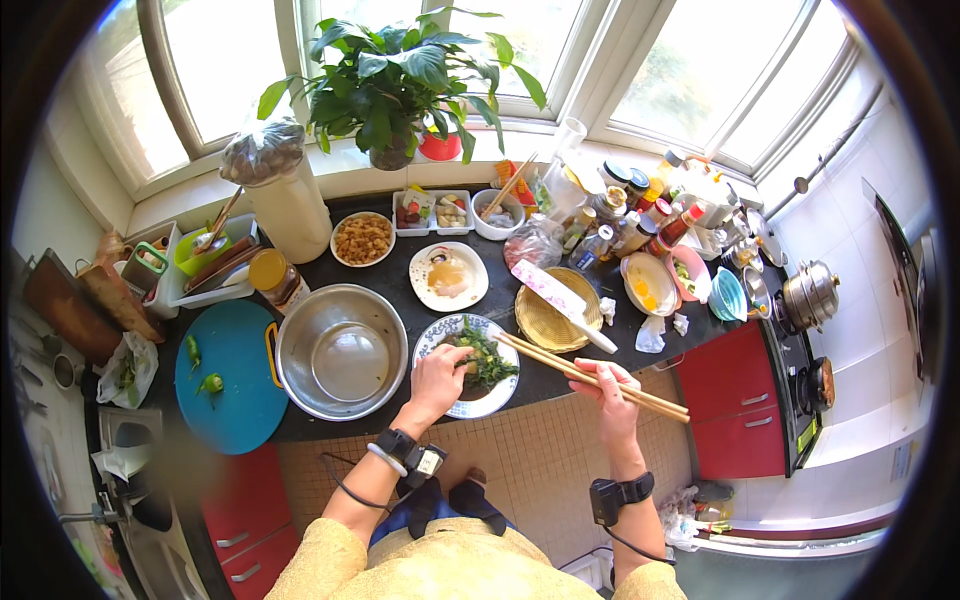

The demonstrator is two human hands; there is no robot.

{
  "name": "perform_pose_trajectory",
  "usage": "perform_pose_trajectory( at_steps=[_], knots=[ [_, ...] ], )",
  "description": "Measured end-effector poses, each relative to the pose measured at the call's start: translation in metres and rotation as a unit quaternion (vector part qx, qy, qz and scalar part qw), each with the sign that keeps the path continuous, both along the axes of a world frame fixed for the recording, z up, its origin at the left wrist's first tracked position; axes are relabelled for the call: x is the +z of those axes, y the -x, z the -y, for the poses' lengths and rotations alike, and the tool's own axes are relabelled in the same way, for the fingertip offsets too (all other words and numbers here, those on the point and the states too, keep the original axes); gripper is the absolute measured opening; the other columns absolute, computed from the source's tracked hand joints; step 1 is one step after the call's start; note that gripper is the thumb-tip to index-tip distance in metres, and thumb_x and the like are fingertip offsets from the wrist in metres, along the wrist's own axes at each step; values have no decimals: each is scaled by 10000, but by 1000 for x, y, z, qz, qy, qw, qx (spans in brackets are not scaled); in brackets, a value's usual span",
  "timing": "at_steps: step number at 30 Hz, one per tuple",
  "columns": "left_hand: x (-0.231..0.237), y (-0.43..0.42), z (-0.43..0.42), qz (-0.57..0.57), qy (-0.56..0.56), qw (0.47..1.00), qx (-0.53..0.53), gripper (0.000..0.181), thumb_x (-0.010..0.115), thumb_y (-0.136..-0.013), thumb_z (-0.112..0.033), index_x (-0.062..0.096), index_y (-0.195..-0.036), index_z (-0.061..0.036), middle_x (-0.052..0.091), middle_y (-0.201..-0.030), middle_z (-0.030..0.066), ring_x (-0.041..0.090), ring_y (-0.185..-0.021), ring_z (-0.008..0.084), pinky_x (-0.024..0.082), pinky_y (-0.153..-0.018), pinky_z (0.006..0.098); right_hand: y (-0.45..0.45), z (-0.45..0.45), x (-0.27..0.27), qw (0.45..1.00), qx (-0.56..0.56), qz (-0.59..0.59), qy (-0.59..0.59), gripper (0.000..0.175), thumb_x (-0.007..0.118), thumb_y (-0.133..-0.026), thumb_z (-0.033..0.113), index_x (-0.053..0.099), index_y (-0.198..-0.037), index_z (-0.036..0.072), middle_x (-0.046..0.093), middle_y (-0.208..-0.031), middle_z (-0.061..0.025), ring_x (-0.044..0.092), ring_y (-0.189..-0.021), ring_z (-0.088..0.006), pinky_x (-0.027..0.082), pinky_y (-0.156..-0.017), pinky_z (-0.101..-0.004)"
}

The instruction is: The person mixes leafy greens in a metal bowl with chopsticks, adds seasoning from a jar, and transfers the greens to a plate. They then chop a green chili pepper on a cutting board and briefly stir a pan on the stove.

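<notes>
My right hand (611,394) grips a pair of long wooden chopsticks (555,363), their tips at the right rim of a blue-patterned white plate (480,409). Chopped green leaves (491,369) lie on that plate, in what looks like dark liquid. My left hand (437,381) is over the plate's left side, fingertips bent down at the greens; whether they pinch anything is hidden. Left of it stands a wide stainless steel basin (349,361). Behind the plate is a square-shaped white plate with a pale, wet food (448,277).
A knife with a pink-patterned blade (551,289) lies across a woven basket (532,326). Green pepper pieces (211,383) are on a blue round cutting board (236,405). Bottles and jars (637,217) crowd the back right, near a bowl with egg yolk (645,289). A honey-coloured jar (276,279) adjoins the basin.
</notes>
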State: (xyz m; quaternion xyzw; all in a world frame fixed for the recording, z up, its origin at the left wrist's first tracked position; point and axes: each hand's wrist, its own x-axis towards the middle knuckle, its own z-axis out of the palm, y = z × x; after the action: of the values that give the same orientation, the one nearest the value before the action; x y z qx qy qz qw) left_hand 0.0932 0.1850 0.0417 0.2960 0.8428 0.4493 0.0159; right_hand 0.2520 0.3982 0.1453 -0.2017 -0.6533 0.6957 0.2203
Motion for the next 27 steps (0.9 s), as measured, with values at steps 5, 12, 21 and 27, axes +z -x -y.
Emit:
perform_pose_trajectory(
  at_steps=[5,12,21,27],
  knots=[
    [12,-6,29,116,-69,991,10,359,710,-843,-90,704,-1202,-85,708,-985,76,631,-638,127,548,-629,309,44,39,-31,995,51,-38,-83,395,545,-1037,311,694,-1101,-49,671,-1166,-166,676,-1034,-224,611,-832,-342],
    [-3,8,34,370,-224,902,-2,605,618,-955,-68,354,-1488,43,491,-1418,173,542,-1198,201,512,-969,323,91,63,-28,987,52,-98,-119,408,565,-1026,318,696,-1086,-63,673,-1167,-175,686,-997,-213,607,-835,-325],
    [-62,92,-49,354,-143,891,244,448,663,-873,-105,511,-1250,83,656,-1165,254,641,-1095,390,499,-927,419,91,18,-56,997,7,-60,-44,403,525,-1050,297,700,-1048,-66,695,-1101,-177,703,-956,-227,619,-808,-333],
    [-103,134,-59,347,-95,866,347,290,729,-831,-133,642,-1063,18,709,-1062,223,692,-1028,332,528,-879,418,119,-28,-80,999,34,-32,16,361,542,-1045,273,705,-1055,-48,709,-1080,-140,708,-906,-206,616,-786,-327]
  ],
)
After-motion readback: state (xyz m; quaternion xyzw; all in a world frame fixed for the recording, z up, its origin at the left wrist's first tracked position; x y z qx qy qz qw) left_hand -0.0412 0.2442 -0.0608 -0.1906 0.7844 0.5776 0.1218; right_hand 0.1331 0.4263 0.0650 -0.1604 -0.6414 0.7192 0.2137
